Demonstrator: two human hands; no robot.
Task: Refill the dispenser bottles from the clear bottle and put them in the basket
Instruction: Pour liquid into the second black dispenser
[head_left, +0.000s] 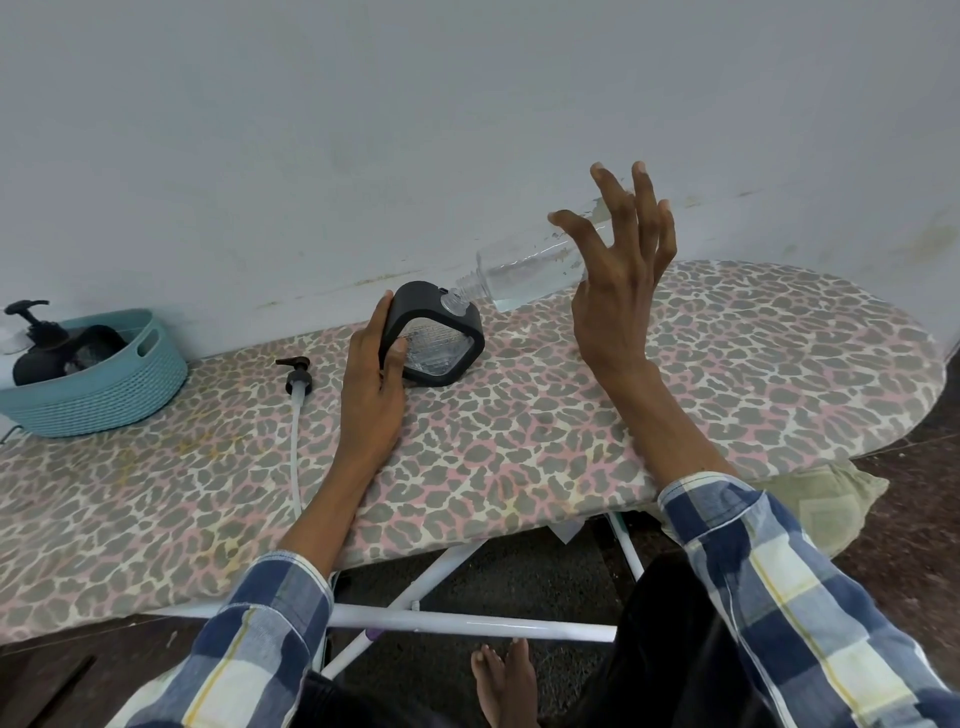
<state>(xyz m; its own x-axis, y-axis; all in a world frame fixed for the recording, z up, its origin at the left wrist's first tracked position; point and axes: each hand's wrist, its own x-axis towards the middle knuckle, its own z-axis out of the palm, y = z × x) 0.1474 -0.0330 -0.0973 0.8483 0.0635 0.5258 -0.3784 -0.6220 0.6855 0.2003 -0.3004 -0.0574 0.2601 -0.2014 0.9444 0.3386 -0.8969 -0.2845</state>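
Note:
My left hand (371, 384) grips the left side of a black-framed square dispenser bottle (441, 343), tilted on the ironing board with its open neck pointing up and right. A clear bottle (519, 275) with some liquid in it lies slanted in the air, its mouth at the dispenser's neck. My right hand (618, 270) is in front of the clear bottle's rear half, fingers spread and straight, thumb out to the left; contact with the bottle is hidden. The teal basket (130, 384) at the left holds a black pump bottle (36, 348) and another dark bottle.
A loose black pump head with a long white tube (297, 415) lies on the leopard-print ironing board (571, 431) left of my left hand. A grey wall runs close behind the board. The board's white legs and a bare foot show below.

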